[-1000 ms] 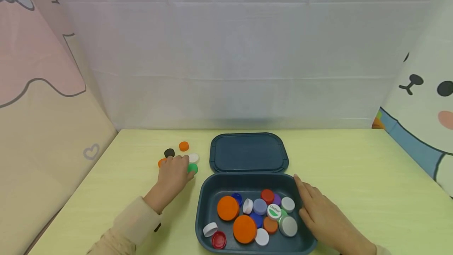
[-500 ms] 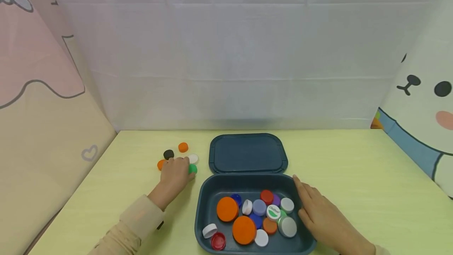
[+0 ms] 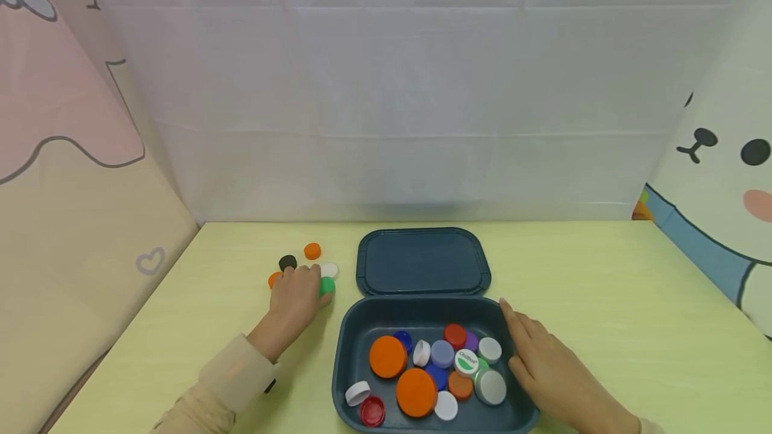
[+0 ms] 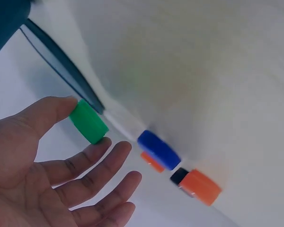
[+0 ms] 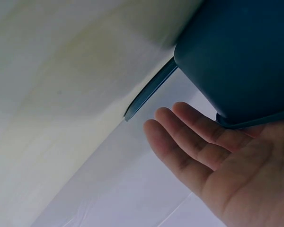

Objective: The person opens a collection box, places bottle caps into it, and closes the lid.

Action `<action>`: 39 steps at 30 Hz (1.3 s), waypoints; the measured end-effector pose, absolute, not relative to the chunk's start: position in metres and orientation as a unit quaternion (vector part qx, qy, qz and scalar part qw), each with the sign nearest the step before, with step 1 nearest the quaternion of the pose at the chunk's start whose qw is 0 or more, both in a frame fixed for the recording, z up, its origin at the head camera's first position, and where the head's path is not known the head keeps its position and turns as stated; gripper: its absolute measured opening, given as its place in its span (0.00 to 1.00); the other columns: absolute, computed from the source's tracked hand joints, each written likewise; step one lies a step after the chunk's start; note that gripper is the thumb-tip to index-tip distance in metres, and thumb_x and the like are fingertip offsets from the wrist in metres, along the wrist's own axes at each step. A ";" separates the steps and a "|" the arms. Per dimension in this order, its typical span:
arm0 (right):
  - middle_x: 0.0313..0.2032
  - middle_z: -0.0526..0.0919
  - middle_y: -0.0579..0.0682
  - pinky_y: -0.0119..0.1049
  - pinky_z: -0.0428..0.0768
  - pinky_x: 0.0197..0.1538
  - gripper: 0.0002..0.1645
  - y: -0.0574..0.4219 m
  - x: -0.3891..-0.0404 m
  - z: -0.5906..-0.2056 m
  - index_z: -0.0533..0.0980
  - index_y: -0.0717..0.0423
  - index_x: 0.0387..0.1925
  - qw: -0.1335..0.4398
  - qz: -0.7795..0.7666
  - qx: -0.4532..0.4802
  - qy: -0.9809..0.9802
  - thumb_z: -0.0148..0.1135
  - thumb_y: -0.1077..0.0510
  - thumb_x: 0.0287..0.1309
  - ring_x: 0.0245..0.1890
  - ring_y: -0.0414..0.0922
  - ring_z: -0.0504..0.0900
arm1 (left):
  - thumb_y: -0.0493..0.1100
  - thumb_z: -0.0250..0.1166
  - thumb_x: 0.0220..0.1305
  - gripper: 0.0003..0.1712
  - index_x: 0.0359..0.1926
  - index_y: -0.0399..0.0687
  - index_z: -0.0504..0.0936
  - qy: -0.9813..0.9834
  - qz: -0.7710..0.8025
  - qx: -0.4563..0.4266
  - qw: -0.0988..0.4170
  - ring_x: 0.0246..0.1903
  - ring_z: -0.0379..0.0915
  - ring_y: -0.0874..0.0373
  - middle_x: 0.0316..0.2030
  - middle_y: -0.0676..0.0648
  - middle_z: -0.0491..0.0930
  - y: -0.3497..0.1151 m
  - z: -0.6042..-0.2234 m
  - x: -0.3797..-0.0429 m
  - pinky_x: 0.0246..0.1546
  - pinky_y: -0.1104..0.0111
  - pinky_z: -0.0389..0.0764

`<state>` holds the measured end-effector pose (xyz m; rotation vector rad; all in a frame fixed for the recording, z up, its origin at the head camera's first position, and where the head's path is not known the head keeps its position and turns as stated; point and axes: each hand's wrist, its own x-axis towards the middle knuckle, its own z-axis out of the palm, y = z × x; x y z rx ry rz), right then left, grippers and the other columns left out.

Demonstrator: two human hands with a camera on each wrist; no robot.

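My left hand pinches a green bottle cap between thumb and index fingertip; the other fingers are spread in the left wrist view. Around it on the table lie a white cap, a black cap and two orange caps, one farther back. A blue cap shows in the left wrist view, hidden behind the hand from the head. My right hand rests with extended fingers along the right rim of a dark blue box, whose outer wall shows in the right wrist view.
Inside the box are several caps, among them two large orange caps, a dark red cap and a grey-white cap. The dark blue lid lies flat behind the box. A white curtain hangs at the table's back edge.
My left hand shifts only slightly around the green cap. The right hand stays at the box rim, and the caps in the box lie as before.
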<state>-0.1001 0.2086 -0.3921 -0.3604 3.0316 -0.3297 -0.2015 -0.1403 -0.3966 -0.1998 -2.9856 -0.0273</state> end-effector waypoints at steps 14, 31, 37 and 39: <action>0.60 0.67 0.59 0.53 0.73 0.54 0.41 0.209 -0.100 -0.393 0.49 0.59 0.68 0.031 -0.105 -0.120 0.987 0.54 0.53 0.57 0.57 0.54 0.69 | 0.56 0.70 0.46 0.24 0.31 0.41 0.76 -0.974 0.008 -0.131 0.185 0.25 0.67 0.49 0.23 0.45 0.74 -0.116 -0.369 -0.166 0.27 0.64 0.70; 0.60 0.67 0.58 0.53 0.73 0.54 0.41 0.208 -0.101 -0.393 0.50 0.59 0.68 0.027 -0.109 -0.124 0.986 0.53 0.54 0.57 0.57 0.54 0.70 | 0.51 0.70 0.48 0.14 0.30 0.46 0.80 -0.975 -0.128 -0.152 0.100 0.19 0.65 0.58 0.24 0.49 0.80 -0.096 -0.364 -0.159 0.19 0.72 0.65; 0.60 0.67 0.58 0.52 0.73 0.54 0.41 0.209 -0.101 -0.393 0.50 0.59 0.68 0.027 -0.105 -0.123 0.986 0.54 0.54 0.57 0.56 0.53 0.70 | 0.53 0.68 0.50 0.16 0.32 0.45 0.81 -0.975 -0.115 -0.151 0.114 0.20 0.65 0.58 0.25 0.48 0.80 -0.097 -0.364 -0.162 0.19 0.72 0.67; 0.60 0.67 0.58 0.52 0.73 0.54 0.41 0.210 -0.101 -0.393 0.50 0.59 0.68 0.023 -0.105 -0.126 0.986 0.53 0.54 0.57 0.56 0.53 0.70 | 0.52 0.68 0.51 0.15 0.32 0.45 0.81 -0.973 -0.117 -0.156 0.123 0.21 0.65 0.58 0.25 0.48 0.80 -0.097 -0.365 -0.164 0.19 0.72 0.66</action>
